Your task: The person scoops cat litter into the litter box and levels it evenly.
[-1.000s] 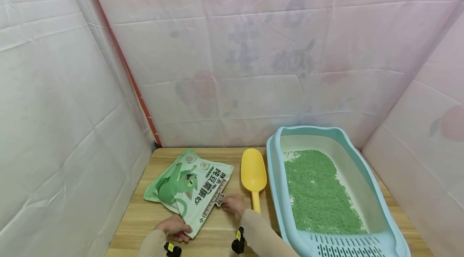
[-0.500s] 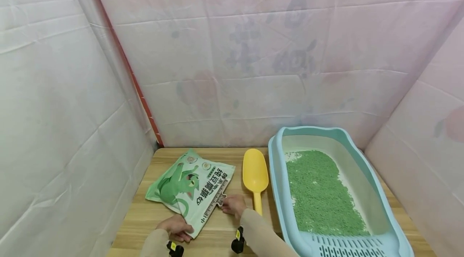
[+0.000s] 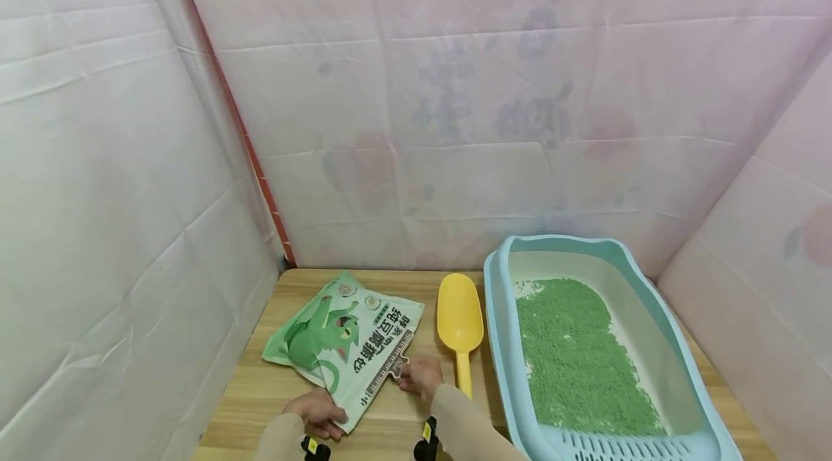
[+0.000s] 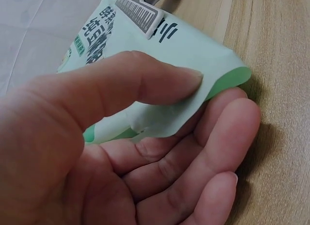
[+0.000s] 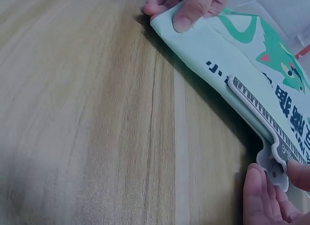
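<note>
A pale green cat litter bag point(image 3: 325, 338) with a green cat printed on it lies slantwise on the table. My left hand point(image 3: 316, 412) pinches its near corner, thumb on top and fingers underneath, as the left wrist view shows. Along the folded edge sits a wide bag clip point(image 5: 256, 113) with ruler-like dark marks. My right hand point(image 3: 422, 376) holds the clip's handle, with the thumb point(image 5: 298, 174) on the upper side and the fingers below. The clip's jaws still lie over the bag's edge.
Just right of my right hand lies a yellow scoop point(image 3: 459, 313), its handle towards me. Beyond it stands a light blue litter box point(image 3: 499, 345) with green litter pellets point(image 3: 578, 360) inside. Printed white sheets point(image 3: 416, 186) enclose the wooden table point(image 3: 240, 410) at the back and sides.
The head view has shifted slightly, so everything appears a little lower and further right. Both hands keep their holds on the bag corner and the clip.
</note>
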### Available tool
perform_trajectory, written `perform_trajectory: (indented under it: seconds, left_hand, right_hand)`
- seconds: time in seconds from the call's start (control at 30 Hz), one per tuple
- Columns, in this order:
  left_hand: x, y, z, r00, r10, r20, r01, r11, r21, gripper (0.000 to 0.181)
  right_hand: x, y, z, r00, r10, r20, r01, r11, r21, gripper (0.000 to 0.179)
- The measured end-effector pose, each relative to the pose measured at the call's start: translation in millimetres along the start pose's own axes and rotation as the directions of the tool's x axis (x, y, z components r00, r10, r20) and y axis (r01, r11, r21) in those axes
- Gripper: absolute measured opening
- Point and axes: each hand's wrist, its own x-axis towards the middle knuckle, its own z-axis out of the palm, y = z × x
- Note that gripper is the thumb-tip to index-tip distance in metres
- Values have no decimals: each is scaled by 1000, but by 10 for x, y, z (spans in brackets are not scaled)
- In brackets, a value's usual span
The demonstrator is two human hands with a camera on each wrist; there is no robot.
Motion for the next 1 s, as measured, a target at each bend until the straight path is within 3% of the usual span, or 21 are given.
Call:
perform_trajectory:
  seconds: [0.47,0.73,1.0]
  left_hand:
    - [-41,33,6,1000,-1,-7,1,1000,14,13]
    - [-33,6,-9,1000,26,-6,-26,1000,18,13]
    - [-15,0,4,1000,21,6,-21,1000,7,14]
  right_hand:
    - [-241,83,-128,999,31,-30,-30,1000,5,12]
    - [-342,138,-127,999,38,15,-38,999,-17,16]
    - [-427,196,-154,999,33,-5,-33,999,-34,12]
